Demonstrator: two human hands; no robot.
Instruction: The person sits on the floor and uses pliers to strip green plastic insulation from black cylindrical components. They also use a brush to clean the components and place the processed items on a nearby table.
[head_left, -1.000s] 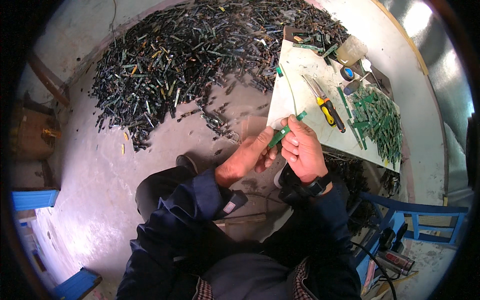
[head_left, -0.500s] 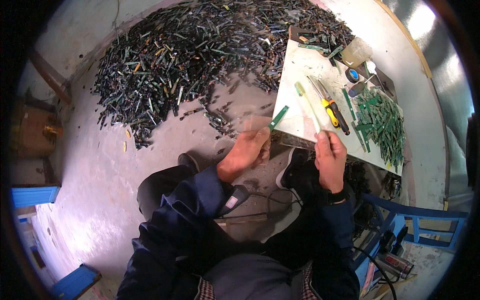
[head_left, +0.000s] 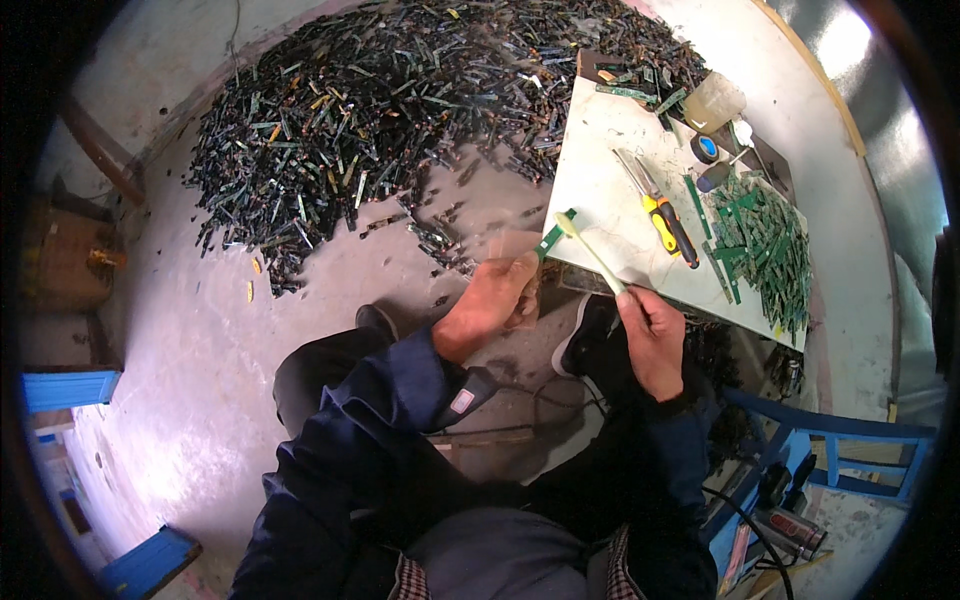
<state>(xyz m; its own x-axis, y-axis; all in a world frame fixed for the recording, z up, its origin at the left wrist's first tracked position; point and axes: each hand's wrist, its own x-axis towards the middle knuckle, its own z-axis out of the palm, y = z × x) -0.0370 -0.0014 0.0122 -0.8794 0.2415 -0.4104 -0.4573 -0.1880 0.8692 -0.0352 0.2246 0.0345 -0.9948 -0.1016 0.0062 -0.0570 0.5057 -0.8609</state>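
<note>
My left hand (head_left: 495, 300) is closed on one end of a narrow green circuit board strip (head_left: 549, 243), whose free end points up and right past the white board's near-left edge. Thin brownish see-through film (head_left: 517, 250) shows around those fingers; whether I grip it, I cannot tell. A pale toothbrush (head_left: 596, 257) is in my right hand (head_left: 652, 340), pinched by its handle. Its head lies over the strip's upper part and seems to touch it. On the white board (head_left: 590, 150) a yellow-and-black-handled cutter (head_left: 668, 228) lies beside a pile of green strips (head_left: 765, 250).
A large heap of dark strips (head_left: 370, 120) covers the floor ahead. A translucent cup (head_left: 713, 104), a blue-topped round container (head_left: 705, 149) and a dark bottle (head_left: 713, 178) stand at the board's far right. Blue chair (head_left: 860, 430) at my right; cardboard box (head_left: 75, 262) at far left.
My right hand has come down slightly, and the toothbrush has swung left so its head is over the strip. My left hand with the strip has hardly moved.
</note>
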